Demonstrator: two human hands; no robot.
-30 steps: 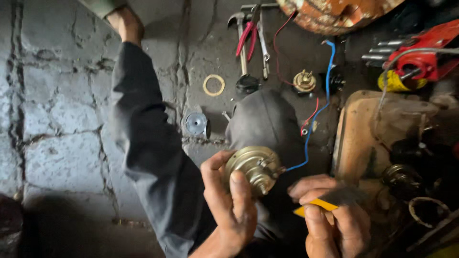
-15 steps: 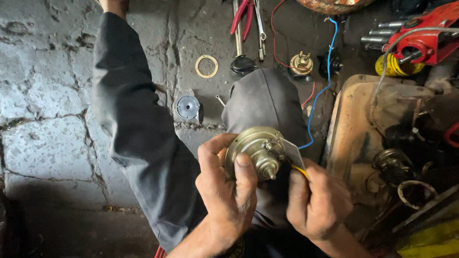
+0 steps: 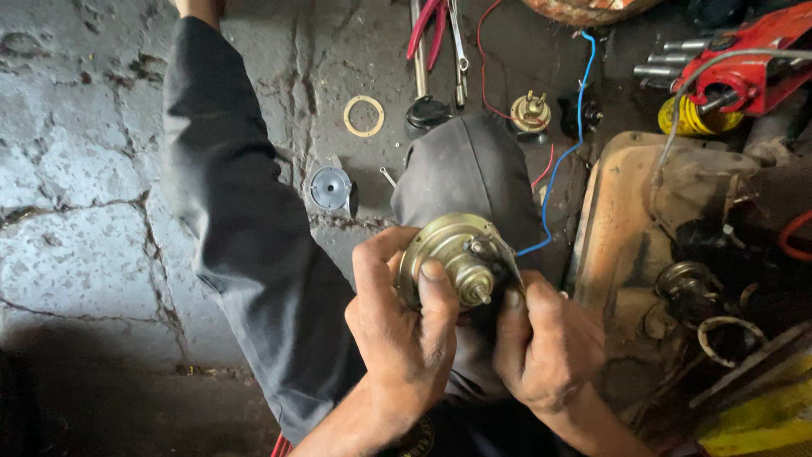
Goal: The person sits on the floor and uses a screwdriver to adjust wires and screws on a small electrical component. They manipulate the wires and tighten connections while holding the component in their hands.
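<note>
Left hand (image 3: 406, 326) clenched the round brass housing (image 3: 452, 258) above the knee, its shaft (image 3: 479, 294) pointing toward the camera. Right hand (image 3: 545, 343), just right of it, pinched a thin tool (image 3: 507, 258) against its rim.

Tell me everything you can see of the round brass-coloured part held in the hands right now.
The round part looks like dull brass-coloured metal, shaped like a shallow disc with a raised hub and a short stub shaft at its centre, facing the camera. It looks worn and grimy. It is held above the person's knee. The left hand grips its rim, thumb on the face near the hub. The right hand presses a thin metal tool against its right side. Its back is hidden.
</note>
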